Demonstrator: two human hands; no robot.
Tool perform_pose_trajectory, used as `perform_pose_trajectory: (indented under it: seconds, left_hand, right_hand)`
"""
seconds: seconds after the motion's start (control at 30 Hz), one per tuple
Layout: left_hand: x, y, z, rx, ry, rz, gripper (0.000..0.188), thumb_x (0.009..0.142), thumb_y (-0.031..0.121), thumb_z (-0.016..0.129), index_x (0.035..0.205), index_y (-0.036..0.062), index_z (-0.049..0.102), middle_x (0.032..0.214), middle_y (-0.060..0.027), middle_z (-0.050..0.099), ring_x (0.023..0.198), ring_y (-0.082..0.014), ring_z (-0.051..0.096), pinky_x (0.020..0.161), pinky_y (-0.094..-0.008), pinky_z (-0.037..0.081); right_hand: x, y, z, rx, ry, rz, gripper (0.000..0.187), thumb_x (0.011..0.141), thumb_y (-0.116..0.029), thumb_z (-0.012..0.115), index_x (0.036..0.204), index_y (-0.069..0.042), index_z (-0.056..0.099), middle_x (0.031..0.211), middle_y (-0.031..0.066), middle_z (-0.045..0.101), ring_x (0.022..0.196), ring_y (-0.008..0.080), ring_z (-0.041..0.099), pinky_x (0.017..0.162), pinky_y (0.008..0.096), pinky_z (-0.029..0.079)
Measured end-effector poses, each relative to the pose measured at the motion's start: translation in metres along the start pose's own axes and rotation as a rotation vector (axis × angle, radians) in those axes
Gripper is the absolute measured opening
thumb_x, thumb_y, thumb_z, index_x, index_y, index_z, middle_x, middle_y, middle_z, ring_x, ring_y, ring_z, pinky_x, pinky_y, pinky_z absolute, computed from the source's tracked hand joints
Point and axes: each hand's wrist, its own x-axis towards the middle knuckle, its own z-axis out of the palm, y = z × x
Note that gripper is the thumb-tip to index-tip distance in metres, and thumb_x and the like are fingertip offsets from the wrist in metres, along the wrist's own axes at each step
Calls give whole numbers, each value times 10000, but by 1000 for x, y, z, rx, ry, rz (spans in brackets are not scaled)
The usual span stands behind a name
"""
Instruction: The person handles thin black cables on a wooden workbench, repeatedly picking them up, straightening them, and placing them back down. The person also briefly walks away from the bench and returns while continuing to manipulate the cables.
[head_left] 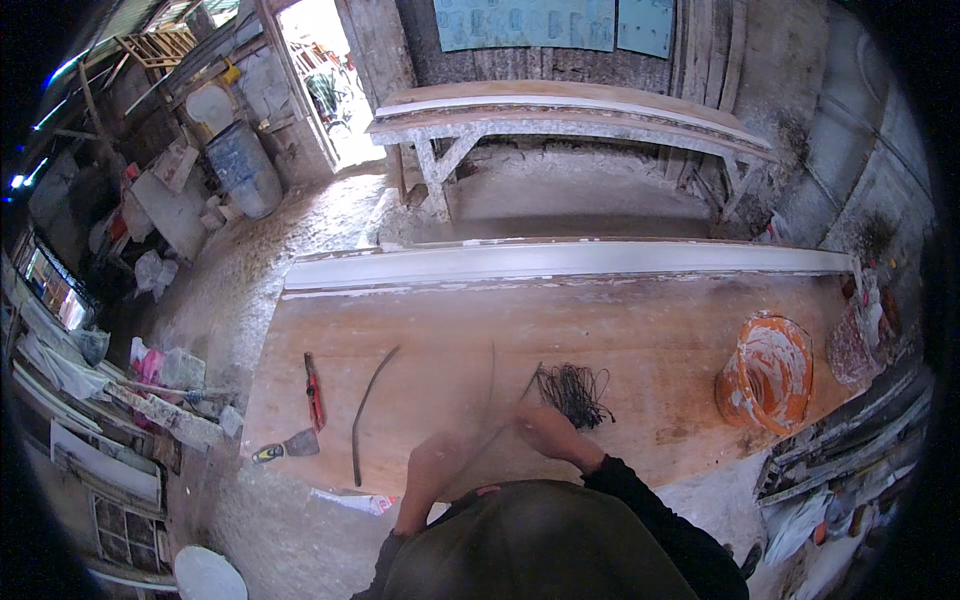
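1. One thin dark strip [530, 382], just left of the black wire-like bundle [577, 397], is grasped by the right hand [552, 433].
2. The left hand [436, 465], farther left of the bundle, is blurred; its grip cannot be told.
3. A scraper [299, 443] is laid well left of the bundle; an orange bucket [733, 398] is placed right of it.

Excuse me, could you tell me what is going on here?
At the table, the right hand holds a thin dark strip; the left hand is close to its lower part, though blur hides whether it grips. A bundle of thin black strands lies beyond the right hand. To the left lie a curved dark strip, a red tool and a scraper; an orange bucket sits at the right.
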Motion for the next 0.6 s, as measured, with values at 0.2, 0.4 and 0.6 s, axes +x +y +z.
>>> perform_pose_trajectory:
  seconds: [0.2,0.4,0.6]
  left_hand:
    - [2,-17,-22,-62,65,171,72,723,56,633,758,24,579,709,-57,586,647,-120,546,592,-254,436]
    - [2,-1,-41,-60,62,238,71,720,34,622,787,18,604,732,-73,579,688,-147,552,607,-251,433]
    - [6,-14,-38,-23,24,262,86,716,28,618,802,25,622,747,-78,586,699,-165,560,621,-258,437]
  right_hand:
    - [-21,-9,-32,498,-62,72,195,807,-207,567,913,-45,581,696,43,572,607,146,519,576,290,426]
    - [-44,-5,-77,679,-129,258,189,812,-202,569,899,-36,593,688,33,579,612,109,545,563,255,434]
    - [-60,20,-83,1077,148,136,153,818,-171,558,807,-19,566,717,52,590,638,124,562,580,242,459]
